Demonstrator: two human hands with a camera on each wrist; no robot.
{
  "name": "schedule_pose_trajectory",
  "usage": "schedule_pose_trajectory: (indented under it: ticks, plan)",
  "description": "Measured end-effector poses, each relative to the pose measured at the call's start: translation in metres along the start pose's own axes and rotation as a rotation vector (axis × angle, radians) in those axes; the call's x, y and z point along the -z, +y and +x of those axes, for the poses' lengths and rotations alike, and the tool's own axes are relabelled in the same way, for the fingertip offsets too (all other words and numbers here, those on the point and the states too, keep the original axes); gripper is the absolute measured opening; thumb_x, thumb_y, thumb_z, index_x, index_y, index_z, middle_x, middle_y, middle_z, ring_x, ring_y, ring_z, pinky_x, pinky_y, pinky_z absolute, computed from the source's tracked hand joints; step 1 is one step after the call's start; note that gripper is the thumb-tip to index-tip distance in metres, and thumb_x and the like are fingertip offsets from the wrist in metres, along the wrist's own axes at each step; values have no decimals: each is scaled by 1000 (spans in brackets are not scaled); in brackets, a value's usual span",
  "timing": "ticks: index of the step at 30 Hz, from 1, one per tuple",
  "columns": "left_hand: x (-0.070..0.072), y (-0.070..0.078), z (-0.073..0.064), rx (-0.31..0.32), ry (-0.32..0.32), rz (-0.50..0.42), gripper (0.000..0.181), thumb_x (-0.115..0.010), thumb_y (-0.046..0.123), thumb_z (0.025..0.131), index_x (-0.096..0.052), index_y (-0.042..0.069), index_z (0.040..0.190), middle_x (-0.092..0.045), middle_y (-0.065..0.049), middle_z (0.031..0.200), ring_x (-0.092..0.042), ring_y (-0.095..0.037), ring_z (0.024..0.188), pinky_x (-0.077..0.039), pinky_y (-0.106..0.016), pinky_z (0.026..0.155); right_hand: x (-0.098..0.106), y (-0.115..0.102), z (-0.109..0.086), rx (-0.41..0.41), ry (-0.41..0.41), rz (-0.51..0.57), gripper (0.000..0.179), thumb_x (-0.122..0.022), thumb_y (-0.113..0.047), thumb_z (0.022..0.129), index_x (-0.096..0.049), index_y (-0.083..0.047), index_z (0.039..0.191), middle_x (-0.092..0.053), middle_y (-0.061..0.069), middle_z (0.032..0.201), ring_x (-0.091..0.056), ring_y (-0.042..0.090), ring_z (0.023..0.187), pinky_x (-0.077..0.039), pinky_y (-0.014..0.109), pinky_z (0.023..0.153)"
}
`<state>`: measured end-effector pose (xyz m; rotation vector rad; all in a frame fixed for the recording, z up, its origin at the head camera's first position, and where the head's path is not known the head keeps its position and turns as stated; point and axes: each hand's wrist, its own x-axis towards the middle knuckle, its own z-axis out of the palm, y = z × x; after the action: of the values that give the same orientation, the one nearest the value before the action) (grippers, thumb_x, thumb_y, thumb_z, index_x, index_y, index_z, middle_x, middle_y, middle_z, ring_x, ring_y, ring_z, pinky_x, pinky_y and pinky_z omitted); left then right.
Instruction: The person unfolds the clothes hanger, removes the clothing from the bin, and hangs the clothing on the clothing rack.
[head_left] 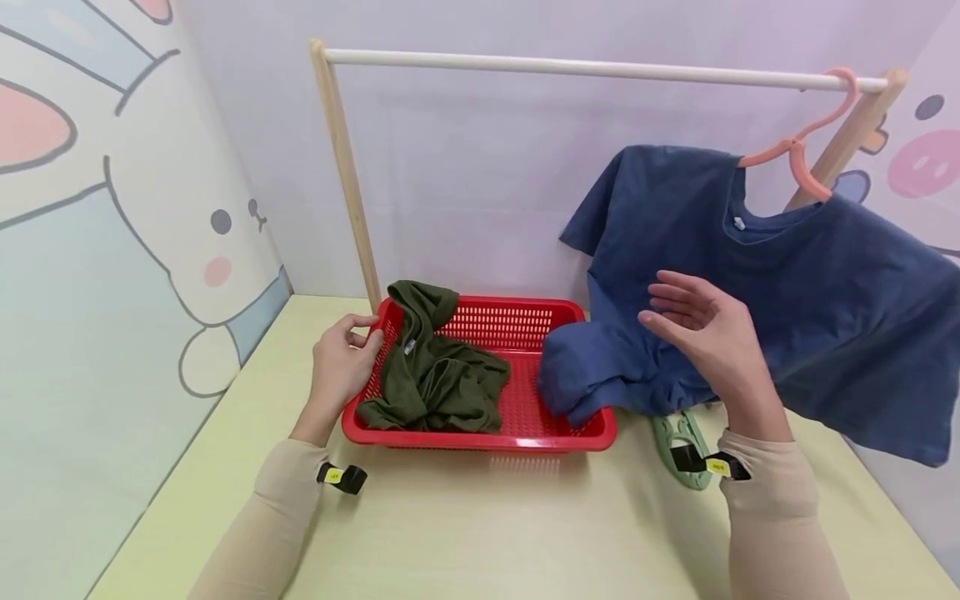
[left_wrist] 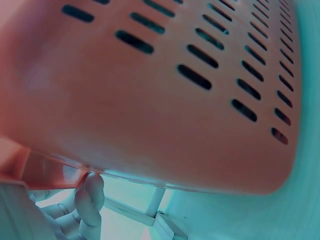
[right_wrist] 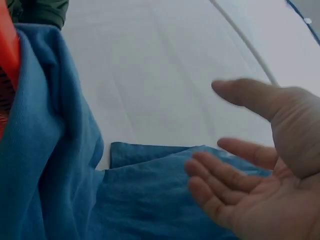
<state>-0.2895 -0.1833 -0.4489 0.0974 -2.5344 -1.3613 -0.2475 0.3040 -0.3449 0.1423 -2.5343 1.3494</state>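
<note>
My left hand (head_left: 341, 358) is at the left end of a red plastic basket (head_left: 480, 440), thumb and fingers curled at its rim; the left wrist view shows the fingers (left_wrist: 90, 195) against the rim of the basket (left_wrist: 150, 100). A dark green garment (head_left: 442, 383) lies crumpled in the basket's left half. Blue cloth (head_left: 592, 367) drapes over the right end; whether it joins the shirt is hard to tell. My right hand (head_left: 708, 333), fingers spread and holding nothing, hovers before a blue T-shirt (head_left: 675, 217) on a pink hanger (head_left: 813, 171).
A rack with a white rail (head_left: 570, 67) and wooden posts (head_left: 348, 175) stands behind the basket. The hanger hooks on the rail's right end. A green plastic object (head_left: 678, 450), partly hidden, lies on the pale table (head_left: 480, 533) below the shirt. Printed walls stand around.
</note>
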Motion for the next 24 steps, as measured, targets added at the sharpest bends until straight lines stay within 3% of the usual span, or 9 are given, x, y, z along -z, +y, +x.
schedule_pose_trajectory:
  ticks: [5, 12, 17, 24]
  plan:
    - [-1, 0, 0, -13, 4, 1, 33, -67, 26, 111, -73, 9, 139, -78, -24, 108, -73, -32, 83, -57, -27, 66, -8, 11, 4, 92, -89, 61, 69, -88, -22, 99, -58, -22, 162, -69, 14, 149, -70, 5, 122, -53, 12, 101]
    - [-1, 0, 0, -12, 4, 3, 33, -67, 25, 112, -73, 9, 139, -78, -23, 107, -72, -31, 81, -56, -27, 65, -26, 36, 13, 159, -251, 160, 67, -88, -6, 96, -61, -13, 158, -66, 19, 153, -66, 25, 138, -51, 19, 111]
    - [-2, 0, 0, -13, -1, 3, 33, -67, 26, 112, -73, 10, 139, -77, -23, 106, -72, -30, 80, -57, -27, 65, -38, 54, 18, 153, -378, 117, 66, -92, -11, 93, -66, -9, 153, -64, 14, 154, -61, 24, 135, -48, 18, 113]
    - [-1, 0, 0, -6, 3, 7, 32, -67, 26, 112, -74, 10, 140, -77, -23, 105, -71, -29, 79, -56, -27, 65, -46, 66, 21, 106, -516, 62, 71, -94, -20, 91, -65, -19, 157, -53, 8, 151, -51, 29, 140, -43, 19, 114]
